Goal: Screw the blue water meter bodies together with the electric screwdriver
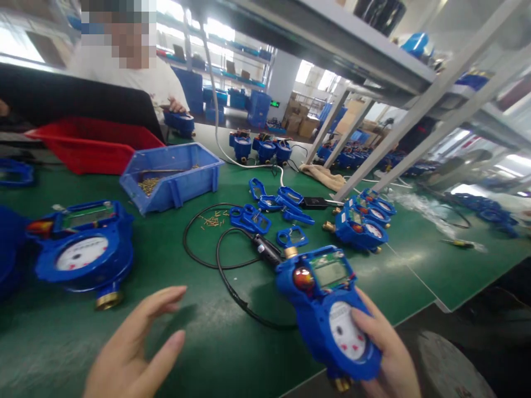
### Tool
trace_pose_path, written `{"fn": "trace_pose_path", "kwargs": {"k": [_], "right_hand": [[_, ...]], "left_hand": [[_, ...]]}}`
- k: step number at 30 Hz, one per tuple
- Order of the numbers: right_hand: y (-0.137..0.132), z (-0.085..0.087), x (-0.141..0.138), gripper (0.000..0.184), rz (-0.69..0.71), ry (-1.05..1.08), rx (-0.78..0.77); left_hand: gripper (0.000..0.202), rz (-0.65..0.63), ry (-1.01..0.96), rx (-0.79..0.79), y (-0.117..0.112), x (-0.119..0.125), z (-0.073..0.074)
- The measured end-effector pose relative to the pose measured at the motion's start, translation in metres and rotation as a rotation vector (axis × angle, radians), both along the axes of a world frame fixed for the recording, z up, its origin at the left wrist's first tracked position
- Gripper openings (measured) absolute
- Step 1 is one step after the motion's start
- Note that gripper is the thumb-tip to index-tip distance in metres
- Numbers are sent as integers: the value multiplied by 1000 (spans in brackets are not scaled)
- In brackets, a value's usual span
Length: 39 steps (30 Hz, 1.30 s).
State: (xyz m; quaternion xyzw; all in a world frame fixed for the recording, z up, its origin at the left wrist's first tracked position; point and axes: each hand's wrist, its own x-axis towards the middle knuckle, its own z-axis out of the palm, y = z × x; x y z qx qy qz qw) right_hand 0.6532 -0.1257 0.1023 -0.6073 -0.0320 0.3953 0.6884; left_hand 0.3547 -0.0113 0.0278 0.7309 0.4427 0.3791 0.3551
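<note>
My right hand (388, 337) grips a blue water meter (307, 320) by its lower right side, thumb on the white dial. The meter is tilted; a small display on a green circuit board and brass end fittings show on it. My left hand (141, 342) is over the table at the lower left, fingers and thumb apart, with nothing in it. Another water meter (85, 249) sits beyond that hand on the left. Behind the held meter lies a black electric screwdriver (266, 250) with a black cord, partly hidden. Loose blue cover frames (251, 219) lie near it.
Brass screws (212, 221) are scattered beside a blue bin (194, 185) holding more screws. A red bin (95, 146) stands behind it. More meters (360, 226) stand at right, below slanted shelf posts (373, 149). Across the table, a person (166, 83) has a hand on a meter.
</note>
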Motion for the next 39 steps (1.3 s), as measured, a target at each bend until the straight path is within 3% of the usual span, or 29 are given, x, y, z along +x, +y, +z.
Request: {"fn": "trace_pose_path", "kwargs": {"k": [3, 6, 10, 13, 16, 19, 21, 22, 25, 29, 33, 39], "right_hand": [[27, -9, -71, 64, 239, 177, 72], [54, -26, -122, 60, 378, 215, 165], [73, -50, -160, 65, 418, 193, 133], [74, -60, -170, 72, 470, 132, 98], [75, -56, -156, 63, 638, -105, 51], [95, -38, -112, 42, 826, -636, -88], [123, -26, -75, 40, 782, -1010, -238], [141, -23, -56, 42, 720, -1081, -271], [195, -25, -12, 48, 667, -1200, -351], [242, -47, 12, 51, 778, -1253, -422], [253, -68, 17, 32, 821, -1268, -442], [256, -76, 24, 29, 752, -1166, -381]], "left_hand": [[66, -52, -155, -192, 2, 23, 22], [85, -84, -307, -418, 15, 26, 35], [77, 11, -328, -548, 37, 5, 34], [69, -11, -347, -581, 48, -7, 28], [67, -77, -391, -600, 53, -8, 22], [68, -106, -414, -615, 54, -6, 19], [69, -107, -412, -616, 53, -6, 16], [70, -105, -408, -603, 53, -6, 14], [72, -55, -345, -460, 50, -10, 7], [52, 56, -102, 41, 44, -15, 2], [25, 19, 168, 360, 39, -10, 17], [34, 15, 558, 504, 40, 6, 43]]}}
